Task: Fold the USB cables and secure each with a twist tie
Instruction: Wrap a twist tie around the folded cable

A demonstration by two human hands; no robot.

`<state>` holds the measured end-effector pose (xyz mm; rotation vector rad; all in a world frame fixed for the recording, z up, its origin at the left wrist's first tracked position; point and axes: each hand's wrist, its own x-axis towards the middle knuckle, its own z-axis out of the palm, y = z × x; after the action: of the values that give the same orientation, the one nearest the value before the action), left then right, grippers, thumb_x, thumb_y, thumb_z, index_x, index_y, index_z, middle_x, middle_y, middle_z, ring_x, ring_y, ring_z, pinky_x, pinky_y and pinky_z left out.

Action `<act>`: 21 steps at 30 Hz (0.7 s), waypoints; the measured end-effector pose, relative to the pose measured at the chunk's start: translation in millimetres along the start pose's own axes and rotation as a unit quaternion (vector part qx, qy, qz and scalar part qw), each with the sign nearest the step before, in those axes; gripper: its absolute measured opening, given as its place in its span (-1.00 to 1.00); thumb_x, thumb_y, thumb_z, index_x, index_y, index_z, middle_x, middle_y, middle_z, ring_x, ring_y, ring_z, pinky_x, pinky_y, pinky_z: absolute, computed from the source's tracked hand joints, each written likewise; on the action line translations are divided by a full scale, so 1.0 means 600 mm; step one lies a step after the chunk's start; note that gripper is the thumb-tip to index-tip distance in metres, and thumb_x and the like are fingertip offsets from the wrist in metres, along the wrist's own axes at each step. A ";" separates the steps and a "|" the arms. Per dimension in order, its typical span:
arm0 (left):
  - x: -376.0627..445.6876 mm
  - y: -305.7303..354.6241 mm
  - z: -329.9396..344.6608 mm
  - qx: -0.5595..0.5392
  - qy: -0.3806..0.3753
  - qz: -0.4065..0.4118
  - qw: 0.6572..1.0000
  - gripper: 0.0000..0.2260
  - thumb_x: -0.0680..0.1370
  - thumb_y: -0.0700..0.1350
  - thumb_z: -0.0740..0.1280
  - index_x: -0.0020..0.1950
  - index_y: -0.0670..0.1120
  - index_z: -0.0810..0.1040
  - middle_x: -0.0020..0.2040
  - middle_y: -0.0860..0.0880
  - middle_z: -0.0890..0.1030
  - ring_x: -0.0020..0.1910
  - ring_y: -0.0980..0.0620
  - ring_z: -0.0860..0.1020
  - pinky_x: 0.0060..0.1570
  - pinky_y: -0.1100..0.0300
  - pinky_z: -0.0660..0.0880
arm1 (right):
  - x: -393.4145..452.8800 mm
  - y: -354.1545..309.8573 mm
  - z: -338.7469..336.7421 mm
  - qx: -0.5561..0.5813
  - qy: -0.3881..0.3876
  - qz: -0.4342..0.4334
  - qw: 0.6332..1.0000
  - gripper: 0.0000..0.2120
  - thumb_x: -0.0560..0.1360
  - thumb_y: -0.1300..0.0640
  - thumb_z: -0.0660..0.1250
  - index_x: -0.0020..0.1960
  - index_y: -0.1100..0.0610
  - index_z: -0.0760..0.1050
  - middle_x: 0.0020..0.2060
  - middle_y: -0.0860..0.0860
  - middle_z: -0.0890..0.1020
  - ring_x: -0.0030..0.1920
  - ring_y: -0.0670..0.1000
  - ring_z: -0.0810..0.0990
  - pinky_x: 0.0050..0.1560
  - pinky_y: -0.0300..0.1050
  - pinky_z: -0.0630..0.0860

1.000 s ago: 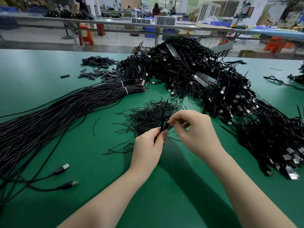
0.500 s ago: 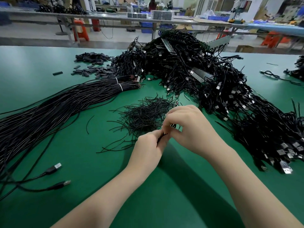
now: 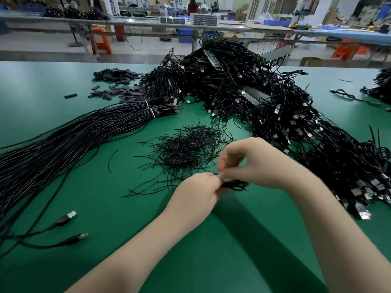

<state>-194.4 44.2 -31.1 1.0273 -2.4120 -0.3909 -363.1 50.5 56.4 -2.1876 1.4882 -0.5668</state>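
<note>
At the centre of the frame, just below the middle, two bare hands meet above a green tabletop (image 3: 63, 85). The left hand (image 3: 195, 196) has its fingers curled around a small folded cable (image 3: 234, 185), a black bundle that sticks out to the right of its fist. The right hand (image 3: 257, 163) arches over from the right, its curled fingertips pinching at the top of the same bundle, where the two hands touch; motion blur hides whether a tie sits between those fingers.

Just beyond the hands, toward upper centre, lies a loose heap of thin black twist ties (image 3: 186, 146), with stray strands trailing toward the left hand. A large tangled pile of black USB cables (image 3: 254, 98) runs from top centre down the right edge, close beside the right forearm, its metal plugs catching the light. Across the left half, a long sheaf of straight black cables (image 3: 63, 144) fans toward the lower left, bound near its upper end by two white bands (image 3: 150, 108). Two loose USB plugs (image 3: 72, 215) lie at lower left. Small dark flat pieces (image 3: 114, 85) are scattered at upper left. Behind the tabletop, long workbenches (image 3: 148, 24) and orange stools (image 3: 101, 41) cross the top of the frame.
</note>
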 end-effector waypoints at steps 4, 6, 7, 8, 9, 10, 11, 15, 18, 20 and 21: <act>-0.006 0.014 0.006 -0.108 0.023 0.094 0.989 -0.80 0.61 -0.05 0.24 0.06 -0.11 0.62 -0.12 0.03 0.58 -0.07 0.05 0.49 -0.01 0.18 0.43 | -0.025 0.052 -0.018 0.299 -0.100 0.078 0.946 -0.82 0.32 0.31 0.50 -0.24 0.09 0.56 -0.38 0.01 0.63 -0.34 -0.07 0.57 -0.23 -0.25 0.53; -0.005 0.017 0.011 -0.237 0.071 0.031 0.968 -0.83 0.60 -0.03 0.23 0.02 0.01 0.61 -0.17 0.16 0.55 -0.14 0.19 0.48 -0.09 0.30 0.41 | -0.025 0.065 -0.003 0.437 -0.053 0.085 0.894 -0.83 0.30 0.38 0.41 -0.23 0.15 0.49 -0.43 -0.03 0.59 -0.38 -0.08 0.55 -0.26 -0.26 0.49; -0.003 0.018 0.013 -0.296 0.101 -0.010 0.950 -0.86 0.60 -0.01 0.23 -0.03 0.07 0.59 -0.21 0.20 0.55 -0.17 0.22 0.49 -0.13 0.28 0.43 | -0.020 0.067 0.009 0.470 -0.019 0.079 0.879 -0.82 0.30 0.39 0.39 -0.24 0.14 0.48 -0.44 -0.04 0.57 -0.38 -0.08 0.53 -0.26 -0.26 0.47; -0.001 0.018 0.015 -0.351 0.127 -0.058 0.926 -0.86 0.59 0.02 0.23 -0.07 0.13 0.57 -0.24 0.21 0.55 -0.20 0.21 0.50 -0.13 0.23 0.46 | -0.012 0.064 0.023 0.477 0.019 0.065 0.876 -0.80 0.30 0.39 0.39 -0.25 0.13 0.47 -0.42 -0.03 0.57 -0.36 -0.08 0.53 -0.23 -0.27 0.49; 0.002 0.015 0.016 -0.400 0.152 -0.105 0.898 -0.84 0.60 0.04 0.23 -0.12 0.13 0.57 -0.27 0.18 0.54 -0.22 0.18 0.50 -0.11 0.17 0.47 | -0.002 0.059 0.038 0.461 0.058 0.047 0.884 -0.77 0.33 0.41 0.41 -0.25 0.14 0.45 -0.39 0.03 0.57 -0.33 -0.08 0.56 -0.20 -0.27 0.51; 0.006 0.011 0.017 -0.439 0.175 -0.145 0.869 -0.82 0.61 0.04 0.24 -0.14 0.10 0.58 -0.30 0.16 0.53 -0.24 0.17 0.50 -0.09 0.15 0.48 | 0.007 0.052 0.052 0.432 0.100 0.031 0.896 -0.74 0.36 0.44 0.42 -0.25 0.15 0.41 -0.35 0.11 0.56 -0.29 -0.06 0.58 -0.16 -0.25 0.54; 0.009 0.007 0.017 -0.470 0.196 -0.175 0.843 -0.80 0.62 0.02 0.25 -0.16 0.06 0.57 -0.32 0.14 0.52 -0.26 0.17 0.49 -0.09 0.17 0.48 | 0.015 0.043 0.063 0.401 0.137 0.019 0.906 -0.71 0.40 0.44 0.42 -0.26 0.15 0.39 -0.31 0.18 0.54 -0.26 -0.04 0.58 -0.13 -0.20 0.53; 0.013 -0.001 0.017 -0.514 0.223 -0.223 0.798 -0.74 0.65 -0.09 0.22 -0.22 0.01 0.54 -0.37 0.15 0.48 -0.33 0.21 0.45 -0.23 0.39 0.44 | 0.029 0.026 0.088 0.314 0.206 0.018 0.926 -0.66 0.42 0.42 0.44 -0.30 0.13 0.33 -0.31 0.16 0.59 -0.26 0.00 0.59 -0.16 -0.02 0.50; 0.009 -0.002 0.018 -0.502 0.218 -0.220 0.808 -0.72 0.66 -0.11 0.22 -0.25 0.03 0.52 -0.38 0.16 0.47 -0.33 0.21 0.44 -0.24 0.40 0.43 | 0.025 0.026 0.089 0.283 0.209 0.035 0.935 -0.68 0.42 0.35 0.45 -0.31 0.12 0.34 -0.32 0.20 0.62 -0.28 0.09 0.56 -0.22 0.09 0.49; 0.010 -0.002 0.019 -0.498 0.219 -0.223 0.809 -0.78 0.65 -0.11 0.23 -0.19 0.00 0.53 -0.38 0.16 0.48 -0.33 0.22 0.46 -0.21 0.39 0.44 | 0.024 0.023 0.087 0.266 0.213 0.038 0.939 -0.71 0.42 0.30 0.46 -0.31 0.11 0.37 -0.30 0.27 0.61 -0.33 0.13 0.53 -0.27 0.08 0.46; 0.010 -0.002 0.019 -0.505 0.221 -0.229 0.802 -0.83 0.65 -0.12 0.24 -0.11 -0.02 0.55 -0.37 0.17 0.50 -0.32 0.23 0.47 -0.20 0.38 0.45 | 0.024 0.022 0.086 0.255 0.214 0.039 0.942 -0.72 0.42 0.27 0.47 -0.31 0.10 0.39 -0.31 0.26 0.61 -0.36 0.09 0.50 -0.29 0.02 0.43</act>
<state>-203.5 39.4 -39.4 0.9780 -1.1757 -1.2623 -339.8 39.2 7.6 -1.6590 1.4106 -1.3017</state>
